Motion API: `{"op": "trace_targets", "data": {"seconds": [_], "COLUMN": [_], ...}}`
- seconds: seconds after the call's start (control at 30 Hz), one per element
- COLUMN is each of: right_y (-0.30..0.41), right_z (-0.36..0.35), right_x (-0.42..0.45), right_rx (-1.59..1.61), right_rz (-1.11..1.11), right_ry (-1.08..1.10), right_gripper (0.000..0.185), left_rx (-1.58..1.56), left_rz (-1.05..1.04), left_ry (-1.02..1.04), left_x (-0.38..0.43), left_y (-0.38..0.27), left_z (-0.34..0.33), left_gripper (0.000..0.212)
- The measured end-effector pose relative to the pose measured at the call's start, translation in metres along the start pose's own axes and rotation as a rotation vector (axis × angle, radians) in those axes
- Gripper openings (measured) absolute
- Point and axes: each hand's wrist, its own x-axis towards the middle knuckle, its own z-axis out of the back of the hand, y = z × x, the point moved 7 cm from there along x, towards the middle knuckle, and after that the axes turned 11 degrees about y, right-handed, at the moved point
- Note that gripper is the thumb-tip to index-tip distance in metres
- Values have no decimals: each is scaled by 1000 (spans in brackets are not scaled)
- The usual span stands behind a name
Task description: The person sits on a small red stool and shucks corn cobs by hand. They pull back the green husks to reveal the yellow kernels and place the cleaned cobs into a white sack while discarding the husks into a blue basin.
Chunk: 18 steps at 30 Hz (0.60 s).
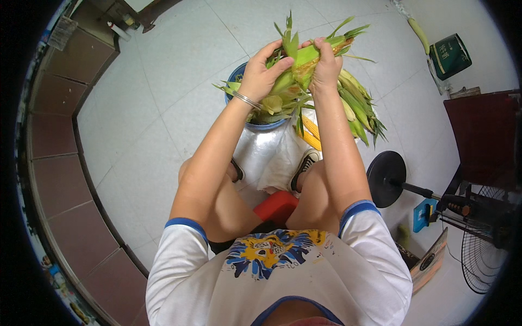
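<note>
Between both hands I hold an ear of corn in its green husk (306,57), raised above a blue-rimmed bucket (267,126). My left hand (267,67) grips loosened husk leaves at one side, a silver bangle on its wrist. My right hand (326,67) wraps around the other side of the ear, near brown silk. Stripped husks (273,105) fill the bucket. To the right of the bucket, husked yellow cobs (310,132) lie on a white plastic bag (281,157). Beyond my right forearm is a pile of unhusked corn (359,104).
A pedestal fan's round black base (386,179) stands at the right, its wire cage (485,240) lower down. A dark green carton (450,56) sits by the right wall. Brown tiles (55,134) edge the left side. A red stool (276,208) is beneath me.
</note>
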Motion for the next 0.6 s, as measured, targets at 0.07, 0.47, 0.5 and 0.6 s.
{"op": "trace_targets", "data": {"seconds": [0.07,0.47,0.5,0.6], "right_y": [-1,-5,-9,-3], "right_z": [-1,27,35,60], "right_x": [-3,7,10,17], "right_rx": [-11,138,185,138], "right_rz": [-18,-108,-140,-132], "right_ry": [11,-104,-139,-208], "right_gripper": [12,19,20,22], "left_rx": [-86,-548,-618,-703], "left_rz": [87,-72,-56,52], "left_ry": [1,-181,-192,-278], "left_x": [-2,2,2,-4], "left_y": [4,-13,-13,-16], "left_z": [-2,3,6,9], "left_gripper": [32,14,17,27]}}
